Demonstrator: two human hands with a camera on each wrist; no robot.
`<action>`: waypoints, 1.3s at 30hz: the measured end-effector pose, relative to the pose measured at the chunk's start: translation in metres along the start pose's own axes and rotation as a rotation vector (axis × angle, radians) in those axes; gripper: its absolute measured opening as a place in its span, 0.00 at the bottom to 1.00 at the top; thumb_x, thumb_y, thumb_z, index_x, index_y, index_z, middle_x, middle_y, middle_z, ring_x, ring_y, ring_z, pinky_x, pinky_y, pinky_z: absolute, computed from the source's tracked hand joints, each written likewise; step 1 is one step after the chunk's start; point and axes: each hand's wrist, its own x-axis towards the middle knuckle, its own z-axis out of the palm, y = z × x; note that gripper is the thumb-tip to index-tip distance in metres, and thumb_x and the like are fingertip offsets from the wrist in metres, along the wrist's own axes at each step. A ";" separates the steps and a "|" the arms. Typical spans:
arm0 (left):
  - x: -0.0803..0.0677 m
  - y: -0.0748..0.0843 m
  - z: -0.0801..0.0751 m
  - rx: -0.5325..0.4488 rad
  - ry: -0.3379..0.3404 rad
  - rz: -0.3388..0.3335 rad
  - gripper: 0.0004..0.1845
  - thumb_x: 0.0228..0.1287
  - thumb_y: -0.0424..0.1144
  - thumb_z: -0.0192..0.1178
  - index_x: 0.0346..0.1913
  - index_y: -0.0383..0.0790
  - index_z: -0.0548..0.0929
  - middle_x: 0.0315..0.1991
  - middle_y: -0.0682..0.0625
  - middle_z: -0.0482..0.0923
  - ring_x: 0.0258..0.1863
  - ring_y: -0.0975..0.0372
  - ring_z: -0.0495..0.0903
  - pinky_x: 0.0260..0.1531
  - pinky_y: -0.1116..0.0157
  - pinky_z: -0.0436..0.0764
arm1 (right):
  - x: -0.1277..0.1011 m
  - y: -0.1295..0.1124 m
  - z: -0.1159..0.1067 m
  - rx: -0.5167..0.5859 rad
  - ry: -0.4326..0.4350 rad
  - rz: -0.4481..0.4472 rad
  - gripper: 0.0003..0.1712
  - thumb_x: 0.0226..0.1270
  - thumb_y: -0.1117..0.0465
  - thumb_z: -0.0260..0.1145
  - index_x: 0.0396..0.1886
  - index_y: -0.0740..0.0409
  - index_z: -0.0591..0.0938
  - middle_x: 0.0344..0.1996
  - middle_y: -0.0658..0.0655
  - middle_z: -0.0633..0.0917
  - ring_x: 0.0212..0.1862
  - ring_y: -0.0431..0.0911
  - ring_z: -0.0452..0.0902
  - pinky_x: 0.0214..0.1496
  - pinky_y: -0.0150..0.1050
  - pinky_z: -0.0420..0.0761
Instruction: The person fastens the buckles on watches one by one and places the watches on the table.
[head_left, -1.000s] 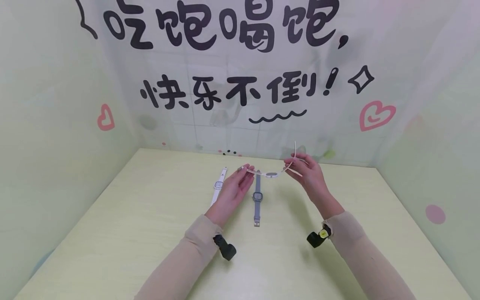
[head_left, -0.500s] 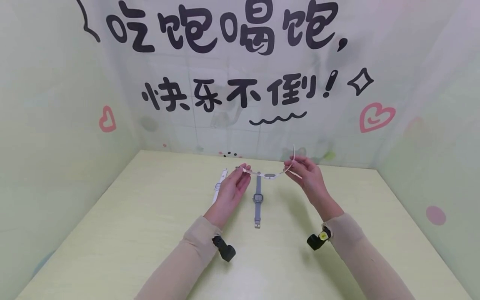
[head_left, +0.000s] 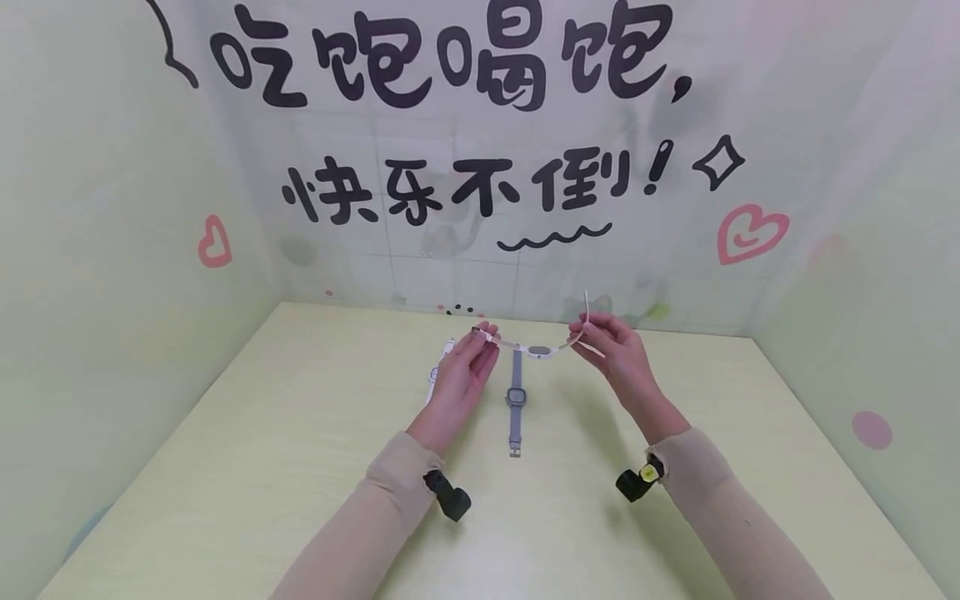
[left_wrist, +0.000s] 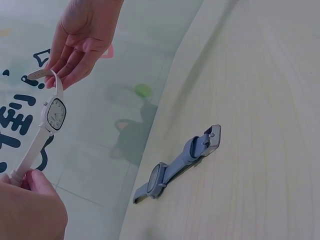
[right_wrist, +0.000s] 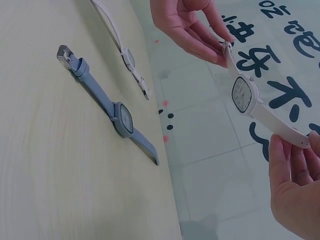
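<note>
A white wristwatch [head_left: 539, 352] hangs stretched between both hands above the table, its dial visible in both wrist views. My left hand [head_left: 467, 371] pinches the buckle end of its strap. My right hand [head_left: 617, 350] pinches the other strap part, whose free tip sticks up past the fingers. Below lies a blue-grey wristwatch [head_left: 516, 397], flat on the table with its buckle toward me. A second white wristwatch [right_wrist: 128, 57] rests to its left, partly hidden behind the left hand in the head view.
The pale wooden table [head_left: 247, 467] is bounded at the back by a printed wall sheet [head_left: 450, 275] with black lettering. Side panels stand at left and right. A small black camera [head_left: 450, 497] is strapped to each wrist.
Both hands and the held white watch stay nearly in place. The left hand and the watch have shifted very slightly; the watches on the table lie as before.
</note>
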 end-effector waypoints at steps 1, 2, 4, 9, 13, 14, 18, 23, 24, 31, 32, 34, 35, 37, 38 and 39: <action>0.000 0.000 0.000 0.002 0.001 0.003 0.21 0.75 0.34 0.54 0.68 0.37 0.73 0.56 0.50 0.84 0.61 0.62 0.80 0.61 0.69 0.78 | 0.000 0.000 0.000 -0.003 0.000 -0.001 0.07 0.75 0.65 0.59 0.49 0.57 0.77 0.38 0.46 0.88 0.44 0.38 0.86 0.55 0.33 0.85; 0.001 0.001 0.000 0.002 0.004 0.004 0.21 0.75 0.34 0.54 0.68 0.37 0.73 0.53 0.51 0.85 0.57 0.64 0.83 0.60 0.69 0.79 | -0.001 0.000 0.000 -0.006 0.000 -0.001 0.07 0.75 0.64 0.59 0.49 0.56 0.77 0.38 0.46 0.88 0.44 0.38 0.86 0.55 0.33 0.85; 0.001 0.001 -0.001 -0.002 0.008 0.005 0.21 0.75 0.33 0.54 0.68 0.37 0.73 0.48 0.53 0.87 0.51 0.66 0.85 0.59 0.70 0.80 | -0.001 0.000 0.001 -0.016 -0.002 -0.004 0.06 0.75 0.64 0.59 0.47 0.55 0.78 0.38 0.46 0.88 0.44 0.37 0.86 0.54 0.33 0.85; 0.002 0.001 -0.003 0.005 0.003 0.009 0.23 0.75 0.33 0.54 0.70 0.37 0.71 0.45 0.56 0.87 0.51 0.67 0.85 0.58 0.71 0.80 | -0.003 0.000 0.001 -0.036 -0.014 -0.018 0.05 0.75 0.65 0.59 0.46 0.53 0.79 0.38 0.46 0.88 0.45 0.37 0.85 0.54 0.33 0.85; 0.002 0.002 -0.004 0.016 0.000 0.013 0.22 0.74 0.33 0.55 0.69 0.38 0.73 0.46 0.56 0.87 0.56 0.65 0.83 0.59 0.71 0.80 | -0.003 0.000 0.001 -0.040 -0.021 -0.023 0.05 0.75 0.65 0.59 0.46 0.53 0.79 0.38 0.46 0.88 0.45 0.37 0.85 0.54 0.33 0.85; 0.002 0.002 -0.005 0.020 0.000 0.015 0.22 0.74 0.33 0.55 0.68 0.38 0.74 0.46 0.56 0.87 0.56 0.65 0.83 0.59 0.71 0.80 | -0.003 0.000 0.001 -0.040 -0.021 -0.023 0.05 0.75 0.65 0.59 0.45 0.53 0.79 0.38 0.46 0.88 0.45 0.37 0.86 0.54 0.33 0.85; 0.000 0.003 -0.004 0.031 0.007 0.021 0.21 0.73 0.32 0.56 0.67 0.38 0.75 0.45 0.56 0.88 0.51 0.67 0.85 0.58 0.71 0.80 | -0.004 0.000 0.002 -0.051 -0.019 -0.024 0.05 0.74 0.65 0.60 0.46 0.54 0.79 0.38 0.46 0.88 0.44 0.38 0.86 0.54 0.33 0.85; 0.000 0.004 -0.003 0.049 0.022 0.017 0.21 0.72 0.32 0.58 0.66 0.37 0.77 0.44 0.55 0.88 0.47 0.68 0.86 0.56 0.71 0.81 | -0.005 0.000 0.003 -0.075 -0.016 -0.020 0.10 0.74 0.65 0.60 0.51 0.62 0.77 0.37 0.46 0.88 0.44 0.37 0.86 0.54 0.32 0.85; 0.000 0.005 -0.003 0.055 0.025 0.015 0.20 0.72 0.32 0.58 0.65 0.37 0.77 0.44 0.55 0.88 0.47 0.68 0.87 0.56 0.71 0.81 | -0.005 0.000 0.003 -0.080 -0.017 -0.021 0.12 0.74 0.65 0.60 0.53 0.64 0.76 0.37 0.46 0.88 0.44 0.37 0.86 0.54 0.32 0.85; 0.000 0.005 -0.003 0.106 0.038 0.020 0.20 0.71 0.32 0.58 0.64 0.37 0.78 0.49 0.52 0.87 0.49 0.66 0.86 0.57 0.70 0.81 | -0.004 0.001 0.003 -0.109 -0.011 -0.023 0.22 0.73 0.64 0.62 0.60 0.74 0.71 0.38 0.46 0.88 0.44 0.37 0.86 0.53 0.32 0.85; 0.000 0.006 -0.003 0.114 0.036 0.023 0.20 0.71 0.32 0.58 0.64 0.37 0.78 0.50 0.52 0.87 0.50 0.66 0.85 0.57 0.70 0.81 | -0.004 0.001 0.003 -0.107 -0.012 -0.025 0.21 0.73 0.64 0.62 0.59 0.73 0.72 0.37 0.46 0.88 0.44 0.37 0.86 0.53 0.32 0.85; 0.000 0.006 -0.003 0.130 0.035 0.029 0.20 0.71 0.32 0.58 0.64 0.37 0.78 0.49 0.52 0.87 0.50 0.66 0.85 0.58 0.70 0.81 | -0.004 0.001 0.004 -0.099 -0.013 -0.033 0.18 0.73 0.65 0.62 0.57 0.71 0.75 0.37 0.46 0.88 0.44 0.37 0.86 0.53 0.32 0.85; 0.000 0.006 -0.003 0.136 0.036 0.031 0.20 0.72 0.32 0.58 0.64 0.37 0.78 0.49 0.53 0.87 0.50 0.66 0.85 0.58 0.69 0.81 | -0.005 0.002 0.004 -0.095 -0.014 -0.036 0.16 0.73 0.65 0.62 0.55 0.68 0.77 0.37 0.46 0.88 0.44 0.37 0.86 0.53 0.33 0.85; 0.000 0.007 -0.003 0.145 0.040 0.032 0.20 0.71 0.32 0.58 0.64 0.37 0.78 0.47 0.54 0.87 0.50 0.66 0.85 0.58 0.69 0.81 | -0.005 0.003 0.004 -0.088 -0.016 -0.040 0.11 0.72 0.66 0.63 0.51 0.63 0.80 0.37 0.46 0.89 0.44 0.38 0.86 0.53 0.33 0.85; 0.000 0.007 -0.003 0.148 0.043 0.031 0.20 0.71 0.32 0.58 0.64 0.37 0.78 0.46 0.54 0.87 0.49 0.66 0.85 0.58 0.69 0.81 | -0.005 0.004 0.004 -0.087 -0.017 -0.041 0.09 0.72 0.66 0.63 0.49 0.60 0.81 0.37 0.46 0.89 0.44 0.38 0.86 0.53 0.33 0.86; 0.000 0.007 -0.003 0.157 0.045 0.031 0.19 0.72 0.32 0.58 0.64 0.37 0.78 0.45 0.55 0.87 0.49 0.66 0.85 0.58 0.69 0.81 | -0.006 0.004 0.004 -0.085 -0.017 -0.042 0.08 0.72 0.66 0.63 0.48 0.58 0.82 0.37 0.47 0.89 0.44 0.38 0.86 0.53 0.33 0.86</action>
